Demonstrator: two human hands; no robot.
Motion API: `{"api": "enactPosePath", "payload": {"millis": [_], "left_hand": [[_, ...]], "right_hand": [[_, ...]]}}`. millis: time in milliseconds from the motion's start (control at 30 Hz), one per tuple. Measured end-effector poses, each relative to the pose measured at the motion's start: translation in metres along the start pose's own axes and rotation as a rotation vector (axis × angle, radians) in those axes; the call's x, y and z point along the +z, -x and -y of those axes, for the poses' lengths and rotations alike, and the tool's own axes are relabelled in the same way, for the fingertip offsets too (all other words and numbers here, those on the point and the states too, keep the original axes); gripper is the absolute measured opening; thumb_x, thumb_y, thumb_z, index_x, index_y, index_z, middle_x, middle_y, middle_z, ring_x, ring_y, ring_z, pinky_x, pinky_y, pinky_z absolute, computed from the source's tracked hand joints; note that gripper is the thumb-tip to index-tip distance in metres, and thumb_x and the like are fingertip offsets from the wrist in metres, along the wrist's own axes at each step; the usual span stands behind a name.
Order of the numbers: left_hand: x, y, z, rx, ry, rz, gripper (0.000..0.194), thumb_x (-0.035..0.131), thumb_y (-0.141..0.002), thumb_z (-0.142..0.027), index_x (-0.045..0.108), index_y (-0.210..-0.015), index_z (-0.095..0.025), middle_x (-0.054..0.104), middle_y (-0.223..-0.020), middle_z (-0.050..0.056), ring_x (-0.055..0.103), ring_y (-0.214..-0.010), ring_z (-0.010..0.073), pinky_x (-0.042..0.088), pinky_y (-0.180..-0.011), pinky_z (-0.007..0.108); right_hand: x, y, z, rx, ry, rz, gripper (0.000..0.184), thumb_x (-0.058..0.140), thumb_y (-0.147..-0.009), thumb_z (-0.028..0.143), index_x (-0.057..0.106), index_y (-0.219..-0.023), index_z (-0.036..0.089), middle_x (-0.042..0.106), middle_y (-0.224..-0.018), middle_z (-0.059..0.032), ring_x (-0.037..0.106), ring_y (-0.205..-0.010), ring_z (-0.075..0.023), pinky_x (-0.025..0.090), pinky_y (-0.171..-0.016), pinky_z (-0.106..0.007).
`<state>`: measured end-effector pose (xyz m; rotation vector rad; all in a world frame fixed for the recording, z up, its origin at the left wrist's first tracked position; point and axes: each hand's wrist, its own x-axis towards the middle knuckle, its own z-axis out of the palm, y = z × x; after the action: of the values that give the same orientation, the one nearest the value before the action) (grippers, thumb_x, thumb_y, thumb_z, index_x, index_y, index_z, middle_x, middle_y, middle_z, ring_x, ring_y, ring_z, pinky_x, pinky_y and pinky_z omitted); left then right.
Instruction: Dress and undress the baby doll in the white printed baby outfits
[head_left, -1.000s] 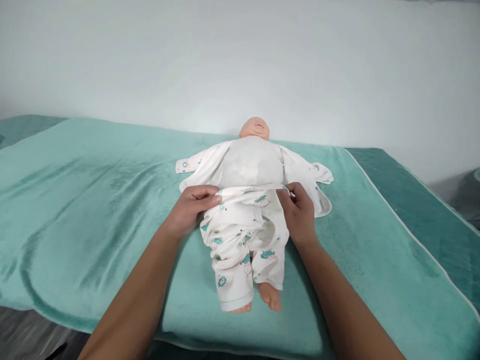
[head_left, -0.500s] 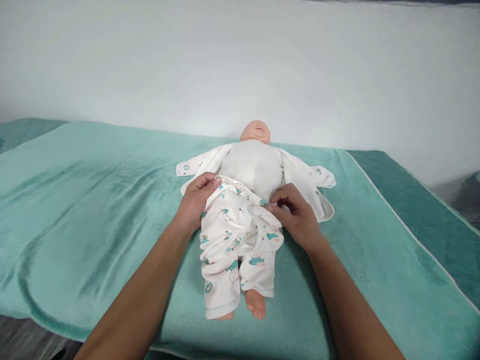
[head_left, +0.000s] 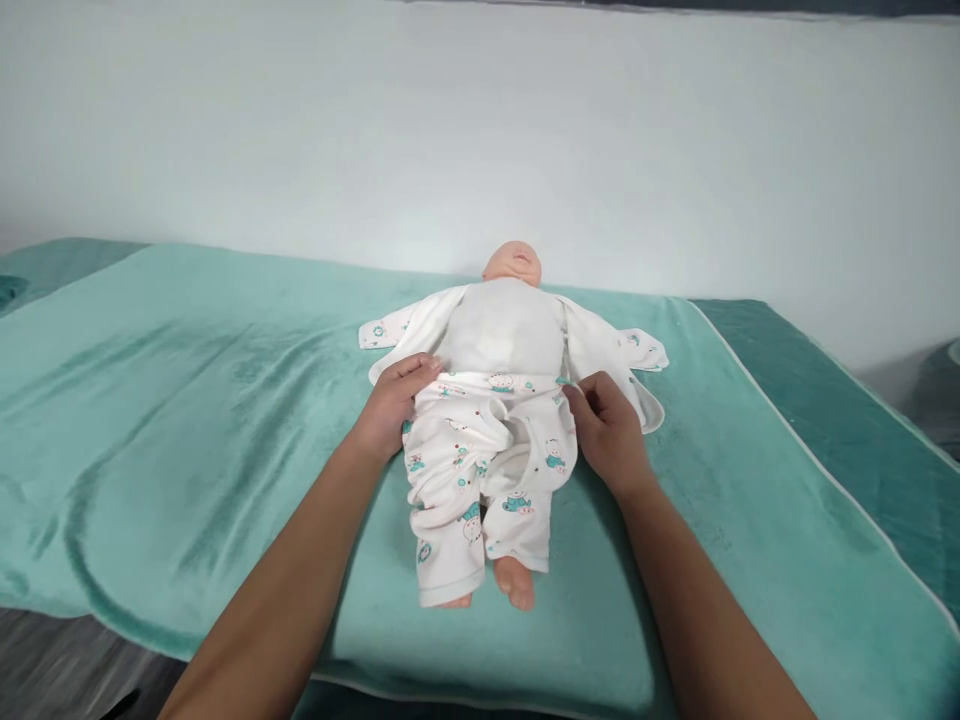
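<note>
A baby doll (head_left: 504,325) lies on its back, head away from me and feet toward me. It wears white printed baby pants (head_left: 450,480) and an unfastened white jacket (head_left: 592,335) spread to both sides of its bare torso. With my left hand (head_left: 397,400) I pinch the pants' waistband at its left end. My right hand (head_left: 609,425) pinches the waistband's right end, so the band runs nearly straight across the doll's belly. Folds bunch up at the crotch. The doll's feet (head_left: 515,583) poke out of the leg cuffs, the left one mostly covered.
A light green plush blanket (head_left: 187,450) lies under the doll, with a darker green cover (head_left: 840,430) showing at the right. Behind stands a white wall (head_left: 450,130). Grey floor (head_left: 52,665) appears beyond the front left edge.
My right hand has drawn its end of the waistband up and outward to the right. The band has gone from slanting to nearly level. My left hand keeps its hold.
</note>
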<state>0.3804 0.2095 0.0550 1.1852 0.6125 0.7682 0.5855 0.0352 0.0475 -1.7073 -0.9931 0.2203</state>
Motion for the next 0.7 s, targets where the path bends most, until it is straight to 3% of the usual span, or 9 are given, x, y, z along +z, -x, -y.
{"api": "enactPosePath", "payload": {"millis": [100,200,433,600,700], "left_hand": [[0.001,-0.002,0.0,0.033,0.038,-0.023,0.03,0.079,-0.077,-0.044,0.067,-0.077,-0.016,0.059,-0.069,-0.001,0.05,-0.058,0.0096,0.038,-0.053,0.022],[0.0,-0.004,0.001,0.038,0.144,-0.045,0.029,0.082,-0.073,-0.037,0.069,-0.092,-0.019,0.06,-0.07,-0.004,0.052,-0.058,0.0094,0.04,-0.053,0.021],[-0.002,-0.002,-0.001,0.015,0.313,0.04,0.048,0.081,-0.061,-0.012,0.067,-0.106,-0.021,0.067,-0.081,-0.003,0.059,-0.06,0.0095,0.046,-0.054,0.02],[-0.003,-0.002,0.001,0.066,0.241,0.082,0.052,0.081,-0.054,-0.007,0.066,-0.101,-0.022,0.065,-0.078,-0.006,0.056,-0.059,0.0064,0.044,-0.053,0.017],[-0.001,-0.004,0.006,0.128,0.118,0.018,0.047,0.083,-0.055,-0.012,0.066,-0.098,-0.022,0.066,-0.08,-0.005,0.058,-0.065,0.0081,0.045,-0.06,0.018]], "right_hand": [[0.005,-0.004,0.0,0.041,0.001,-0.19,0.029,0.059,-0.094,0.039,0.044,-0.075,0.025,0.042,-0.063,0.0065,0.038,-0.06,-0.0133,0.033,-0.057,-0.028],[0.007,-0.005,0.001,0.066,-0.009,-0.232,0.03,0.06,-0.093,0.042,0.045,-0.075,0.024,0.042,-0.062,0.0069,0.038,-0.059,-0.0129,0.033,-0.056,-0.028],[0.008,-0.005,-0.005,0.074,-0.203,0.088,0.03,0.06,-0.092,0.051,0.047,-0.083,0.025,0.047,-0.061,0.0076,0.041,-0.056,-0.0126,0.032,-0.051,-0.026],[0.0,-0.004,-0.007,0.069,-0.294,0.308,0.019,0.065,-0.084,0.036,0.052,-0.091,0.025,0.062,-0.077,0.0046,0.052,-0.066,-0.0137,0.043,-0.06,-0.026],[-0.002,-0.004,-0.007,0.056,-0.26,0.37,0.018,0.067,-0.078,0.029,0.058,-0.092,0.022,0.067,-0.085,0.0023,0.057,-0.076,-0.0152,0.046,-0.066,-0.027]]}}
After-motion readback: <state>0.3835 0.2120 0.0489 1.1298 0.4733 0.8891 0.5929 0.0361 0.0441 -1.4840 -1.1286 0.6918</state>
